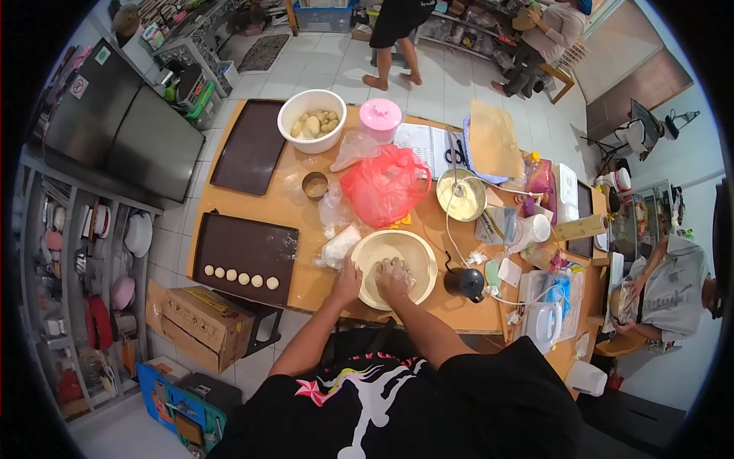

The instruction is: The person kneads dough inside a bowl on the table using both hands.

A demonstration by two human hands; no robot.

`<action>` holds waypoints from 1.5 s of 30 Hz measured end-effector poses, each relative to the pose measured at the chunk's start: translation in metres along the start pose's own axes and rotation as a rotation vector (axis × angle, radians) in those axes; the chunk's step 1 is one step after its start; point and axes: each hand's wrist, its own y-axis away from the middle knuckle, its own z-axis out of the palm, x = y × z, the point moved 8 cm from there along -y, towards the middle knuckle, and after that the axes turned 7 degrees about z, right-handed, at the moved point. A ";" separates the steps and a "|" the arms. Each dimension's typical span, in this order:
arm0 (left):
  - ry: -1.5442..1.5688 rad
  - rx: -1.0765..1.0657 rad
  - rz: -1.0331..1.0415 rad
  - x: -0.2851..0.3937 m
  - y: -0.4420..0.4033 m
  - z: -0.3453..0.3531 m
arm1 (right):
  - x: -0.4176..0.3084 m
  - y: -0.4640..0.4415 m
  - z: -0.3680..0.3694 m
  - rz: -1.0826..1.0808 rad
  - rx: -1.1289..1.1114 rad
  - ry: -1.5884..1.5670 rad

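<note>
A cream plastic bowl (425, 251) stands at the table's near edge, with pale dough (413, 281) inside. My right hand (394, 278) is down in the bowl, its fingers in the dough and smeared with it. Against the bowl's left rim rests my left hand (348, 281), its fingers bent round the edge. Just beyond that hand lies a clear bag of white powder (339, 246). To the left, a dark tray (248, 243) holds several small round dough balls (232, 275) in a row. A black lidded jug (464, 284) is right of the bowl.
Beyond the bowl lie a red plastic bag (386, 183), a metal ring (314, 186) and a white tub of dough pieces (312, 96). A mixing bowl (462, 196) with a cable stands right. One person (673, 287) works at far right; two people stand behind the table.
</note>
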 end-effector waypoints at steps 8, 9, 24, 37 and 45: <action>-0.108 -0.154 -0.065 -0.014 -0.001 0.008 | -0.009 -0.024 -0.011 0.152 -0.006 0.018; -0.122 -0.142 -0.069 -0.015 -0.002 0.006 | -0.009 -0.027 -0.007 0.155 0.005 0.018; -0.001 0.041 0.042 -0.011 0.002 0.007 | 0.021 -0.045 0.009 -0.077 -0.493 -0.177; 0.006 0.075 0.024 -0.010 0.006 0.008 | 0.006 0.037 0.008 -0.370 -0.278 0.028; -0.039 0.028 -0.004 -0.017 0.002 0.011 | -0.008 -0.003 0.019 -0.029 -0.373 -0.060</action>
